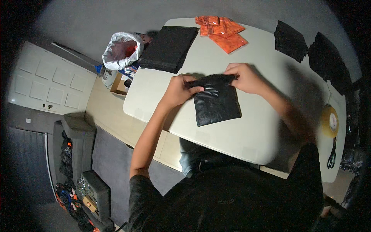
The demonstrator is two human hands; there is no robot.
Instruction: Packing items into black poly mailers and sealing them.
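Note:
A black plastic mailing bag hangs over the near part of the white table, gripped along its top edge by both hands. My left hand pinches its upper left corner, thumb lying on the front. At the upper right corner, my right hand closes its fingers on the edge. The bag's surface is creased and shiny near the top; whether anything is inside cannot be made out.
Orange packets in clear film lie at the table's far edge, left of them a black stack. More black stacks sit far right. A tape roll and scissors are at right. A lined bin stands beyond the left edge.

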